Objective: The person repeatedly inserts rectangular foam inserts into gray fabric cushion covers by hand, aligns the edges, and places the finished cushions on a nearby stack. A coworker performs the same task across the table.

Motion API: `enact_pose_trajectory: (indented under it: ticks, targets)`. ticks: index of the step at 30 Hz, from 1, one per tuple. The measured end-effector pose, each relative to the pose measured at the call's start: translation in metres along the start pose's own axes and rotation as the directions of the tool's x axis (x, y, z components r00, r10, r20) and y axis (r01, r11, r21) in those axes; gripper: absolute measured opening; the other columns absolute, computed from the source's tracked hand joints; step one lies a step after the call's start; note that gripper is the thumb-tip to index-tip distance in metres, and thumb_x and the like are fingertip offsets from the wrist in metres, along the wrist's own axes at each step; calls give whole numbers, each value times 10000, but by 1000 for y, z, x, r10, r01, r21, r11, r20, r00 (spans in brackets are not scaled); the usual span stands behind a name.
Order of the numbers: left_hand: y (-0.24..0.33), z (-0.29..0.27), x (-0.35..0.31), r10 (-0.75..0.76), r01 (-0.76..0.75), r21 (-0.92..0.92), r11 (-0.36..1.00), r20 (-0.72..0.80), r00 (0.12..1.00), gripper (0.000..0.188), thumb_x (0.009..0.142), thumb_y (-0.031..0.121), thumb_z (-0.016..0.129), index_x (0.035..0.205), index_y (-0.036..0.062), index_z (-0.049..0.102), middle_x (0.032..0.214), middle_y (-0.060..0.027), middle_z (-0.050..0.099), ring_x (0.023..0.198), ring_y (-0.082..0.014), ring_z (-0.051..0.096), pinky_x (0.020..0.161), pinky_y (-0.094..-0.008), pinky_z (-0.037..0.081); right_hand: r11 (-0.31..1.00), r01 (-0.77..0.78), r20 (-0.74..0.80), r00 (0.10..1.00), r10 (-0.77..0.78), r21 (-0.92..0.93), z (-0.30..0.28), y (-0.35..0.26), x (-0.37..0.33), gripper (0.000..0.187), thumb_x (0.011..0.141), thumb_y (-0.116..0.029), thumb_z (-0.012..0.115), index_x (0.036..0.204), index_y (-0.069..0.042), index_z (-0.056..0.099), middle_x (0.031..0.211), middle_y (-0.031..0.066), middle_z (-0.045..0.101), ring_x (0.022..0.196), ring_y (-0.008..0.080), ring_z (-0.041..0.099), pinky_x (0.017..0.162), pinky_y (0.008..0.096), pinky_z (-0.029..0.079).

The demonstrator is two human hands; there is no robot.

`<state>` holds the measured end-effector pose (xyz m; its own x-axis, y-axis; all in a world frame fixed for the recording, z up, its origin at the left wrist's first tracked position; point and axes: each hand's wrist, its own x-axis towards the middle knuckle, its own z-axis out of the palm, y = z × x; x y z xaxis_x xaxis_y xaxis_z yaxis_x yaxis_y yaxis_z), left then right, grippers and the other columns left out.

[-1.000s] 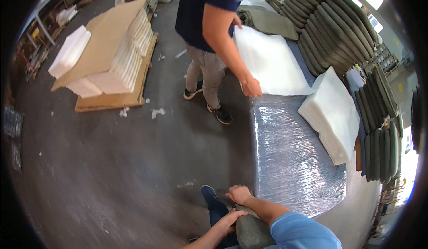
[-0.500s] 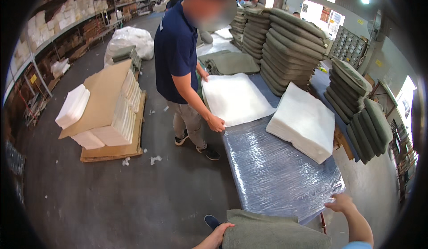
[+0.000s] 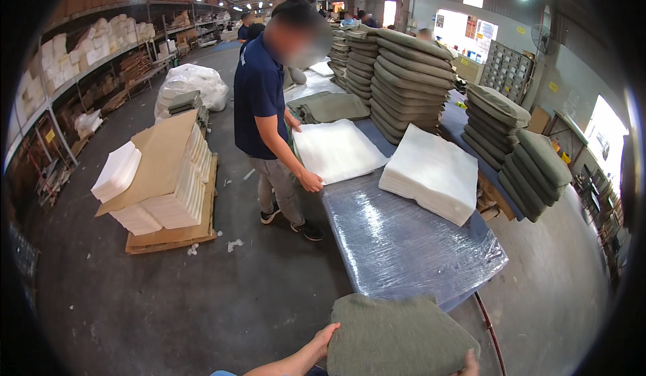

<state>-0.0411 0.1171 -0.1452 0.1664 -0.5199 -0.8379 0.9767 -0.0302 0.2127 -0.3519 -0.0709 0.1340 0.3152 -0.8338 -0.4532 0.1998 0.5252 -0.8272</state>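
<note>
At the bottom of the view, a grey-green fabric cover (image 3: pixel 402 332) lies flat between my hands, in front of the table's near end. My left hand (image 3: pixel 328 337) is closed on its left edge. My right hand (image 3: pixel 469 363), cut off by the lower edge of the picture, grips its right corner. Beyond it is a table (image 3: pixel 410 241) wrapped in shiny clear film over blue. A thick stack of white padding sheets (image 3: pixel 431 174) rests on its right side. Across the table's left side, a co-worker (image 3: pixel 259 100) holds a white padding sheet (image 3: pixel 340 150) with both hands.
Tall stacks of grey-green cushions (image 3: pixel 410 83) stand at the far end, with more cushions (image 3: pixel 494 123) to the right. On the left floor is a pallet (image 3: pixel 171 241) of white padding under cardboard. A red-brown hose (image 3: pixel 491 332) hangs beside the table's near right corner.
My right hand has come down from the table's corner to the cover's right side. The cover has risen into fuller view. The co-worker's sheet has shifted slightly.
</note>
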Motion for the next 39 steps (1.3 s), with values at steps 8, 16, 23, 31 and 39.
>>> enact_pose_trajectory:
  ticks: [8,16,23,31,39]
  targets:
    - [-47,18,-26,125,-118,-41,992,272,954,662,1027,305,647,1547,87,300,1483,-176,511,1313,-343,562,1047,-582,515,990,-42,-115,992,57,134,-8,45,48,639,839,-142,729,1431,-34,513,1400,209,573,1270,391,560,1096,565,454]
    - [-95,25,-63,-275,-16,583,812,407,871,783,1028,416,651,1621,108,242,1380,-93,598,930,-168,724,796,-287,624,888,245,123,969,-214,-388,54,-112,47,706,669,14,689,1354,3,519,1136,161,661,1003,333,666,934,470,547]
    - [-4,50,-82,97,-301,454,839,421,902,738,947,287,761,1552,123,371,1253,-80,646,923,-216,712,737,-358,615,105,683,644,721,-255,-723,104,-209,27,779,502,-103,763,1268,-4,662,1070,63,719,1038,189,660,991,341,503]
    - [27,57,-10,111,-175,331,927,206,972,995,909,727,629,1625,149,249,1492,-139,470,1357,-358,491,1102,-536,413,-79,736,738,675,3,-672,166,-220,45,781,472,-91,762,1241,19,680,993,126,744,973,211,708,994,340,509]
    - [51,96,39,-59,46,42,998,424,904,906,973,775,415,1529,63,479,1570,-156,483,1473,-306,404,1226,-527,255,-98,727,706,684,183,-679,187,-198,93,760,504,-32,810,1251,3,678,968,183,746,956,306,761,911,377,559]
